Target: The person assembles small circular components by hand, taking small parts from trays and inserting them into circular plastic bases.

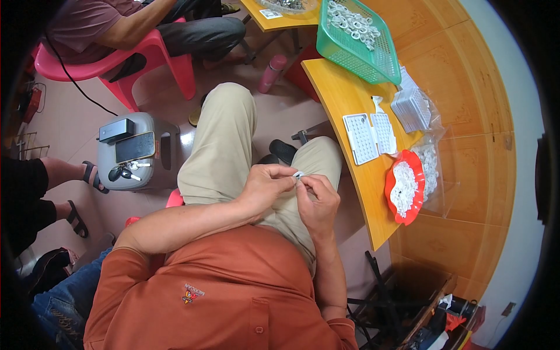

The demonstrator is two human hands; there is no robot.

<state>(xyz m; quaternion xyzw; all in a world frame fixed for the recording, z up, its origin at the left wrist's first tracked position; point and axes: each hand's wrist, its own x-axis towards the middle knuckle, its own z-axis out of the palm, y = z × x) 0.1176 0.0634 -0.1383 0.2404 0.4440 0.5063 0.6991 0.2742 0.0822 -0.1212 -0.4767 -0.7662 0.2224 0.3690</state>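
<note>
My left hand [268, 185] and my right hand [318, 203] meet above my lap, fingertips pinched together. Between them is a small white ring-shaped piece [298, 174], partly hidden by the fingers, with something dark at its lower edge. To the right, on the yellow table [326, 87], a white tray with rows of small pockets [361, 139] lies beside a similar white sheet [383, 133]. A red scalloped bowl [419, 192] holds many tiny white parts [402, 189]. Farther back, a green basket [373, 64] contains many white rings [353, 26].
Stacked white trays [411, 109] and a clear bag of white pieces [430, 169] lie along the wall side. On my left a grey box [131, 175] carries a phone [135, 147] and keys [133, 169]. A pink bottle [272, 74] stands near a person on a pink chair [153, 52].
</note>
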